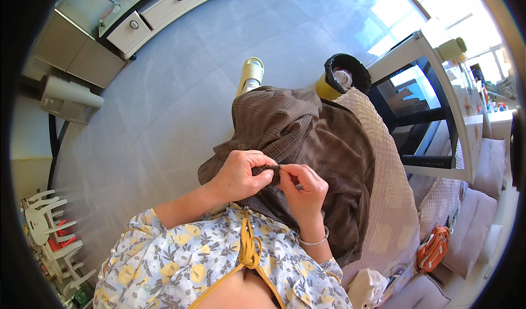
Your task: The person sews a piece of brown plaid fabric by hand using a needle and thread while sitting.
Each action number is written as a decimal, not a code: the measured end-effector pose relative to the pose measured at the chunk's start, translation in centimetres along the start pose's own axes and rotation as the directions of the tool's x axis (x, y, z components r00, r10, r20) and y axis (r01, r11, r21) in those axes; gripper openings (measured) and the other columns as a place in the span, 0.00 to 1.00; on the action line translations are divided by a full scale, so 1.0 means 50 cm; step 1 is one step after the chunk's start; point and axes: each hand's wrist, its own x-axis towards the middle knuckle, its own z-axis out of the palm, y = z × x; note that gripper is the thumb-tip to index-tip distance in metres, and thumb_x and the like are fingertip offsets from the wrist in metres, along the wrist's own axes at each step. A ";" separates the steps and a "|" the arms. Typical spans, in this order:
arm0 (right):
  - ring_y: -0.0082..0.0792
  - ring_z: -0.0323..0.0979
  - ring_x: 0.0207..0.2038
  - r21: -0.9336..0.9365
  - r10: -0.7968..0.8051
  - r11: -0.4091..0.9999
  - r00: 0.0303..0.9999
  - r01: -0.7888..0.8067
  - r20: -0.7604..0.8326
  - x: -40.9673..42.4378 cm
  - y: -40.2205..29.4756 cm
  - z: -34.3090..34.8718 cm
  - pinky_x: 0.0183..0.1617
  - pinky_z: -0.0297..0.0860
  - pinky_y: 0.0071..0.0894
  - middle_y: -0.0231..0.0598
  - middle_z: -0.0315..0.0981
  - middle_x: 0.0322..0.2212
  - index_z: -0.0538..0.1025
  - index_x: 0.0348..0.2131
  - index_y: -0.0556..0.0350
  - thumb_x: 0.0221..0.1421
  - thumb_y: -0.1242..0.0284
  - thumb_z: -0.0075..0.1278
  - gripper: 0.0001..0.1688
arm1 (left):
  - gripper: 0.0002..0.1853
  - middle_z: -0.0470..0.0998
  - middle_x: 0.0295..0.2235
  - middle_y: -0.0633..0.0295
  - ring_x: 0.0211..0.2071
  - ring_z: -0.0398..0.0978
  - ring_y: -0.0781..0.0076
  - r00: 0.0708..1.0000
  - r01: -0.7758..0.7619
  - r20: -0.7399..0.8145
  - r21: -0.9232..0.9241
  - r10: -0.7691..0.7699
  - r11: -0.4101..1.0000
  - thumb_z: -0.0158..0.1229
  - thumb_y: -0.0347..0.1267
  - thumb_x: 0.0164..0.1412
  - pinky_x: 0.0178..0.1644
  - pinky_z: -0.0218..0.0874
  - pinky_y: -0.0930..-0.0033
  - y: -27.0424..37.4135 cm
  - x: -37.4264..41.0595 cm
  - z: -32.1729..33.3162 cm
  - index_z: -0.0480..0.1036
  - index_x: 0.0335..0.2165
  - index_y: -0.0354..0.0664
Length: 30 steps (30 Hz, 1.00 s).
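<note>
A brown plaid cloth garment [283, 116] lies in loose folds over my lap and spreads onto the seat at my right. My left hand [240, 175] pinches a gathered bit of its dark edge between thumb and fingers. Close beside it, my right hand [304, 185] has its thumb and index fingertip pressed together at the same edge. Whether a needle or thread sits between those fingertips is too small to tell. A bracelet [314, 239] circles my right wrist.
A yellow waste bin [323, 88] with a black liner stands ahead, near my slipper [254, 68]. Quilted fabric [394, 210] covers the seat at right, by a glass-panelled table [419, 87] and an orange bag [433, 249]. White chairs [45, 220] stand left; a drawer cabinet [172, 5] lies beyond.
</note>
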 end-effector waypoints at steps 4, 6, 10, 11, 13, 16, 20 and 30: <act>0.36 0.73 0.20 -0.143 -0.087 0.986 0.996 0.091 0.029 0.001 -0.008 0.000 0.23 0.69 0.26 0.39 0.74 0.22 0.75 0.26 0.58 0.42 0.84 0.57 0.07 | 0.10 0.77 0.26 0.51 0.26 0.76 0.63 0.995 -0.096 -0.021 0.127 0.100 0.987 0.57 0.26 0.47 0.31 0.67 0.69 0.003 -0.002 0.003 0.76 0.31 0.31; 0.38 0.73 0.20 -0.200 -0.143 0.968 0.989 0.148 0.042 0.003 -0.012 0.002 0.22 0.69 0.28 0.39 0.74 0.21 0.75 0.26 0.58 0.42 0.84 0.57 0.07 | 0.10 0.76 0.26 0.51 0.26 0.76 0.59 0.988 -0.146 -0.025 0.187 0.153 0.972 0.57 0.26 0.47 0.31 0.67 0.68 0.001 -0.003 0.007 0.76 0.30 0.32; 0.36 0.71 0.18 -0.275 -0.219 0.933 0.973 0.232 0.079 0.009 -0.013 0.005 0.21 0.67 0.29 0.38 0.72 0.19 0.74 0.24 0.58 0.40 0.84 0.56 0.08 | 0.10 0.76 0.26 0.50 0.26 0.76 0.56 0.981 -0.186 -0.011 0.238 0.195 0.953 0.57 0.27 0.47 0.31 0.67 0.65 -0.009 -0.004 0.011 0.76 0.30 0.32; 0.35 0.71 0.18 -0.286 -0.229 0.926 0.969 0.246 0.092 0.010 -0.012 0.005 0.21 0.67 0.28 0.38 0.71 0.19 0.74 0.24 0.58 0.40 0.85 0.56 0.07 | 0.10 0.76 0.26 0.50 0.26 0.76 0.56 0.981 -0.189 -0.003 0.244 0.196 0.951 0.57 0.27 0.47 0.31 0.67 0.65 -0.011 -0.004 0.010 0.76 0.30 0.32; 0.31 0.70 0.17 -0.185 -0.096 0.978 0.995 0.092 -0.008 0.012 0.012 0.007 0.21 0.66 0.25 0.37 0.70 0.18 0.74 0.23 0.59 0.40 0.86 0.55 0.07 | 0.10 0.76 0.26 0.50 0.26 0.76 0.56 0.989 -0.143 0.000 0.175 0.145 0.974 0.57 0.27 0.46 0.31 0.67 0.65 -0.004 -0.006 0.007 0.76 0.30 0.32; 0.24 0.68 0.17 -0.029 0.023 0.999 0.997 -0.025 -0.073 0.007 0.017 0.001 0.21 0.64 0.20 0.36 0.71 0.17 0.75 0.23 0.60 0.40 0.87 0.55 0.08 | 0.10 0.77 0.26 0.49 0.26 0.76 0.56 0.996 -0.082 -0.008 0.123 0.083 0.989 0.57 0.27 0.46 0.31 0.67 0.65 0.003 -0.005 0.002 0.76 0.29 0.32; 0.28 0.71 0.18 0.005 -0.017 1.000 1.000 0.017 -0.005 0.001 -0.001 0.009 0.22 0.67 0.23 0.37 0.73 0.20 0.75 0.24 0.59 0.40 0.86 0.56 0.07 | 0.09 0.76 0.24 0.58 0.20 0.70 0.75 0.990 -0.135 -0.013 0.108 0.137 0.985 0.58 0.25 0.47 0.24 0.61 0.74 -0.013 -0.002 0.000 0.76 0.31 0.32; 0.20 0.68 0.18 0.276 0.244 0.935 0.969 -0.222 -0.048 0.009 0.052 -0.009 0.21 0.64 0.18 0.35 0.73 0.19 0.76 0.27 0.62 0.47 0.83 0.53 0.03 | 0.10 0.76 0.24 0.59 0.24 0.72 0.76 0.997 -0.001 0.080 -0.007 0.001 1.000 0.56 0.27 0.50 0.30 0.64 0.73 0.005 -0.002 -0.010 0.76 0.32 0.31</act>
